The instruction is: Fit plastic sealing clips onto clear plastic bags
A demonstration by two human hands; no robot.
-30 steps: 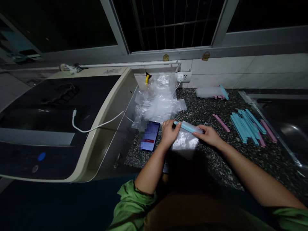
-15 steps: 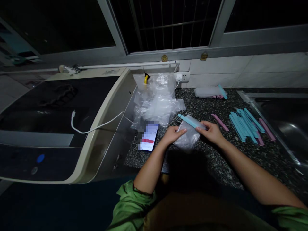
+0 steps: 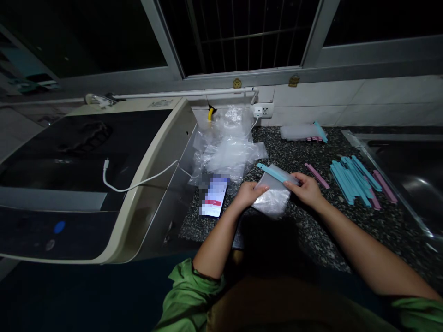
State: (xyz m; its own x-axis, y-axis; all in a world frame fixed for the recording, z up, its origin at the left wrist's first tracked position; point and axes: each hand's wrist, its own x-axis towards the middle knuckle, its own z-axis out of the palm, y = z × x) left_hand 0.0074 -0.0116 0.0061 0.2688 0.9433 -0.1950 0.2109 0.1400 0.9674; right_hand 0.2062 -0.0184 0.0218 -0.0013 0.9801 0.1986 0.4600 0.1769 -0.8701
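Observation:
A light-blue bag clip [image 3: 272, 172] lies slantwise across the top of a clear plastic bag [image 3: 275, 198]. My right hand [image 3: 308, 190] is closed on the clip's right end and the bag beneath it, thumb on top. On the bag's left side, my left hand [image 3: 249, 193] pinches the plastic between thumb and fingers, below the clip's free left end. The bag hangs down toward me over the dark speckled counter. My fingers under the bag are hidden.
A phone [image 3: 214, 198] lies left of my left hand. Behind it is a pile of clear bags [image 3: 228, 152]. Loose blue clips [image 3: 349, 180] and pink clips [image 3: 317, 175] lie to the right, before a sink [image 3: 415, 180]. A washing machine [image 3: 138, 184] with a white cable [image 3: 152, 177] stands left.
My left hand has let go of the clip's left end and moved down to the bag's side. The clip and bag have tilted, showing more of the bag. The right hand keeps its hold.

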